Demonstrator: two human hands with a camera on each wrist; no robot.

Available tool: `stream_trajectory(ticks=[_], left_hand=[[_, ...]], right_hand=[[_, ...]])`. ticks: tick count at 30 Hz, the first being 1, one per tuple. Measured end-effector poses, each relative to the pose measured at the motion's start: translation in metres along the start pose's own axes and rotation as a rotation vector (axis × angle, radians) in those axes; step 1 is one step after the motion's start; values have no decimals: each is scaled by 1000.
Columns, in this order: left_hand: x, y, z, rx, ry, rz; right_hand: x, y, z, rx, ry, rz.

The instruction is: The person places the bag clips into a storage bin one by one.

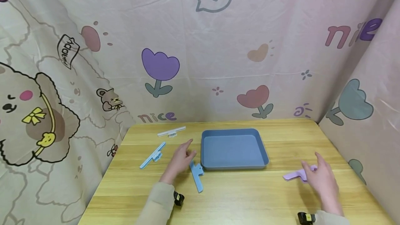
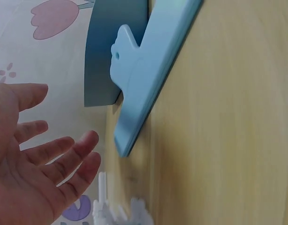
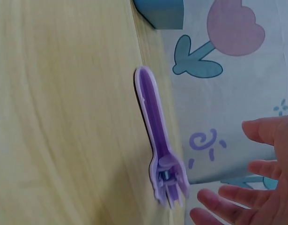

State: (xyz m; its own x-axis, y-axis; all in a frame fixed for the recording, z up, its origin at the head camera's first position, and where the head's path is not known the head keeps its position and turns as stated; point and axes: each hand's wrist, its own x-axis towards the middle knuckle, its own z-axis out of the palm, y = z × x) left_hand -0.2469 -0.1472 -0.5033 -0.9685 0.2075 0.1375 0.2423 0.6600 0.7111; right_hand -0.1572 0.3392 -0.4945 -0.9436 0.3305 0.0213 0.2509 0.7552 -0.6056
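Observation:
My left hand hovers over the table with its fingers spread, holding nothing. Just beside it lies a blue bag clip, close to the left side of a blue-grey tray; the left wrist view shows that clip large, beyond the fingertips. On the right, my right hand is also spread and without anything in it, above a purple bag clip. In the right wrist view the purple clip lies on the wood, its hollow inner side and metal spring showing, apart from the fingers.
Left of my left hand lies a light blue bag clip. A white bag clip is near the back edge. The wooden table meets a printed cloth behind and at both sides.

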Motion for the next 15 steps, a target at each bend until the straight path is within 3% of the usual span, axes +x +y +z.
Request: stream_trajectory(ticks=[4,8,15], left_hand=[[6,0,7,-78,-3,-23],[11,-1,16,-137,-17,-32],[14,-1,25,-126,-44,-61]], right_hand=[[-2,4,-1,61,6,-3],[-4,8,-1,92,-16,47],[-6,19,-2,97,-35,131]])
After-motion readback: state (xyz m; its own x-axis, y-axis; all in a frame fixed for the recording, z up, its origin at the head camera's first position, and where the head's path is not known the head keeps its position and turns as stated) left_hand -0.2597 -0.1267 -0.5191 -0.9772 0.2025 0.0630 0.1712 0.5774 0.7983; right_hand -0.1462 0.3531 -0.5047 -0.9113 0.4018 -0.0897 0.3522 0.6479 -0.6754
